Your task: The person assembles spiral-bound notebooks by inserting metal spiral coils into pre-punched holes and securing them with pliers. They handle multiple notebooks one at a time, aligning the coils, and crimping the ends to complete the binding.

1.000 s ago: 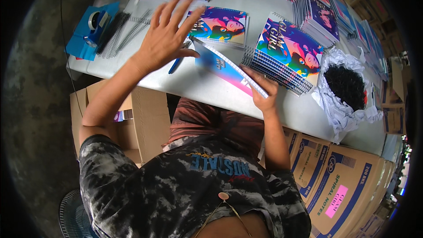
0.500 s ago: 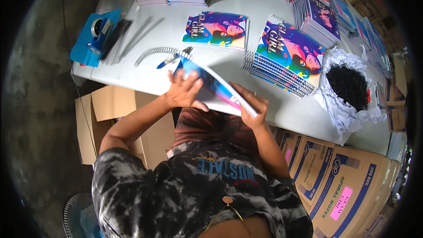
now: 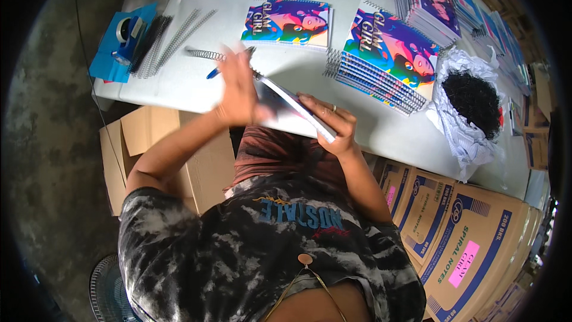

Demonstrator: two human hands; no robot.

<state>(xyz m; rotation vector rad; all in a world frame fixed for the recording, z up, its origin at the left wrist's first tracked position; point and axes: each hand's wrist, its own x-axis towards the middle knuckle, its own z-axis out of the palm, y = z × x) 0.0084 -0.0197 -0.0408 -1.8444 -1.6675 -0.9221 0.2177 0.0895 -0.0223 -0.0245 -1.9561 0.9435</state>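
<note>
My right hand (image 3: 330,124) grips a thin spiral notebook (image 3: 290,109) by its right end and holds it tilted, almost edge-on, over the table's near edge. My left hand (image 3: 238,90) is blurred with motion. Its fingers are stretched out and its palm lies against the notebook's left face. Just beyond it on the white table (image 3: 298,65) lie a loose metal spiral coil (image 3: 204,54) and a blue pen (image 3: 215,72).
A stack of colourful spiral notebooks (image 3: 390,53) and a single one (image 3: 289,21) lie ahead, with more stacks behind. Loose coils (image 3: 170,39) and a tape dispenser (image 3: 125,31) sit far left. A white bag of black items (image 3: 473,98) is right. Cardboard boxes (image 3: 471,244) flank me.
My left hand has drawn back from reaching across the table and now lies flat on the notebook. The notebook has tipped up on edge and come nearer my body.
</note>
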